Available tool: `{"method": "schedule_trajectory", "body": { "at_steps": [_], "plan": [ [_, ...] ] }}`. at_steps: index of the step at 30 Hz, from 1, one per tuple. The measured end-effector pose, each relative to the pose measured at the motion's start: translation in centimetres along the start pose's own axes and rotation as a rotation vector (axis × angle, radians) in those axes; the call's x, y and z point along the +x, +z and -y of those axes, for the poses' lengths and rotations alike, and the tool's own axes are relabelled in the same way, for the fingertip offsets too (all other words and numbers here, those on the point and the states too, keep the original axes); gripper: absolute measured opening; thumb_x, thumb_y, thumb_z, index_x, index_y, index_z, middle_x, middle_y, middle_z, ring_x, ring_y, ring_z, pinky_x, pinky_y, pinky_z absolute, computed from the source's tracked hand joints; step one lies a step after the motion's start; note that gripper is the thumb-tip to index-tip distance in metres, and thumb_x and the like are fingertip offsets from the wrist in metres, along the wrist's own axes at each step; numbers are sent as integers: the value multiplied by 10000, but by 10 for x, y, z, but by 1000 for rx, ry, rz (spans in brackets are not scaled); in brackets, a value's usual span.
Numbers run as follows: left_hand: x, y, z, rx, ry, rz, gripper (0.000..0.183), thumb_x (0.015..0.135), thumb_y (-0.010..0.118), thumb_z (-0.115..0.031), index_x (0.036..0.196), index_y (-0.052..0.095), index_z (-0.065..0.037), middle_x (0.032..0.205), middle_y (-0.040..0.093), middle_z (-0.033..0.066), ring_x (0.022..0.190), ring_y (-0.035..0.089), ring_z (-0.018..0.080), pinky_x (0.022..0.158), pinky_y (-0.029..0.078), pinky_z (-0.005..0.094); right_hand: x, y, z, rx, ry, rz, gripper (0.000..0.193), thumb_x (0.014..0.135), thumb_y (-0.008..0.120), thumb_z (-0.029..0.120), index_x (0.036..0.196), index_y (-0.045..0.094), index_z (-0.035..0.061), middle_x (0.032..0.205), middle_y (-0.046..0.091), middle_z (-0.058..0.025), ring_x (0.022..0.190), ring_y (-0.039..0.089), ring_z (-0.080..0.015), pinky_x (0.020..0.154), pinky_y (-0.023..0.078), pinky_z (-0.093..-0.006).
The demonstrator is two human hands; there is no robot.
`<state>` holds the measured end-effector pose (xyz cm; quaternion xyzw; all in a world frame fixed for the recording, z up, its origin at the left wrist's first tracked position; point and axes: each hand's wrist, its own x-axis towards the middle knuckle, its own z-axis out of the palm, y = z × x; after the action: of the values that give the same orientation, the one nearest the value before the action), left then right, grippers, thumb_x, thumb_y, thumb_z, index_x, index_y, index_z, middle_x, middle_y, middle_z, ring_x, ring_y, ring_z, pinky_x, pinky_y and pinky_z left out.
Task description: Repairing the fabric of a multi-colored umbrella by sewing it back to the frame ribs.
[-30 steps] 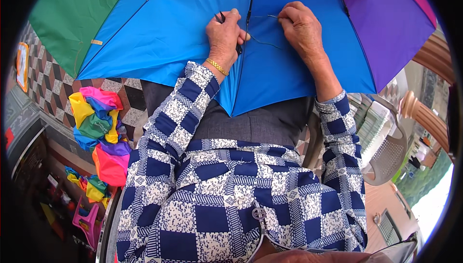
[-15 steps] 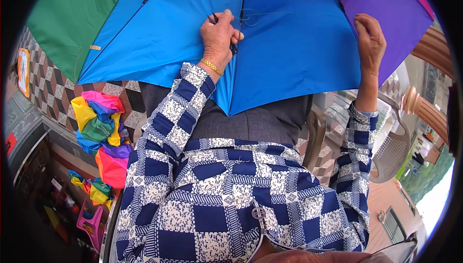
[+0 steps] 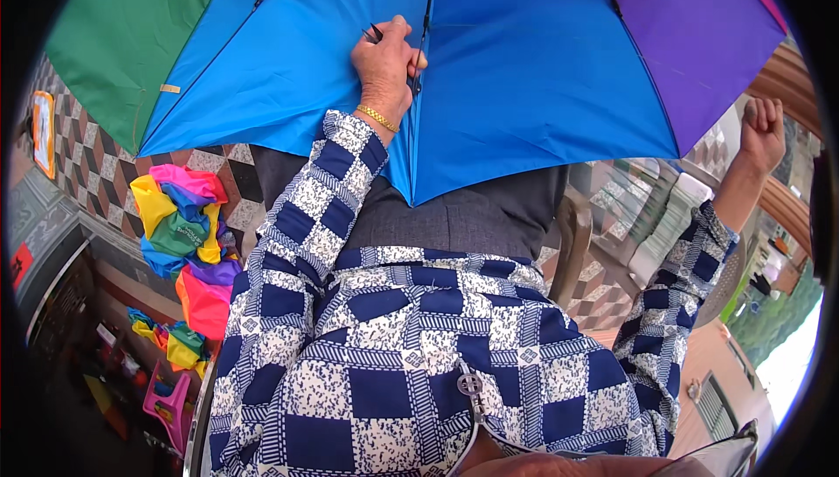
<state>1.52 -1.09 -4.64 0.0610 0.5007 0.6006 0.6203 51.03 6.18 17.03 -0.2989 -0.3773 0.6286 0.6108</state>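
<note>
A multicoloured umbrella (image 3: pixel 533 83) lies spread over my lap, its inner side with dark ribs facing me. At the rib (image 3: pixel 428 9) between two blue panels, my left hand (image 3: pixel 383 70) is closed with thumb and fingers together. A small pair of dark thread snips (image 3: pixel 373 34) is tucked in it, the two pointed blades sticking out past the fingers. Out to the right, beyond the purple panel, my right hand (image 3: pixel 762 134) is raised with its fingers pinched together. What it holds is too small to make out. A faint thread shows on the blue cloth.
Brightly coloured folded cloth (image 3: pixel 188 232) lies in a heap at the left. Below it stands a pink plastic stool (image 3: pixel 170 407). A chair arm (image 3: pixel 572 236) is close by on the right, with a stack of pale material (image 3: pixel 664 223) beyond it.
My right hand has moved right and a little down, off the umbrella's edge. The thread's loose loop beside the rib has gone. My left hand has shifted slightly left with the cloth.
</note>
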Motion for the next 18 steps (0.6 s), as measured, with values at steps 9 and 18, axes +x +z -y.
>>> {"method": "schedule_trajectory", "body": {
  "at_steps": [9,18],
  "plan": [
    [12,-17,3,110,2,-26,179,880,564,-170,835,515,-3,482,349,-1,420,430,139,424,372,298,-11,27,-19,-324,-13,-214,70,896,485,57,908,510,-7,620,338,19,505,298,-74,492,258,-223],
    [19,-10,-44,849,229,96,157,828,615,-171,810,561,-25,555,551,39,435,508,117,442,440,274,-17,80,-83,-323,36,-19,166,929,474,104,1044,525,-4,653,370,24,534,330,-57,500,268,-199]
  ]
}}
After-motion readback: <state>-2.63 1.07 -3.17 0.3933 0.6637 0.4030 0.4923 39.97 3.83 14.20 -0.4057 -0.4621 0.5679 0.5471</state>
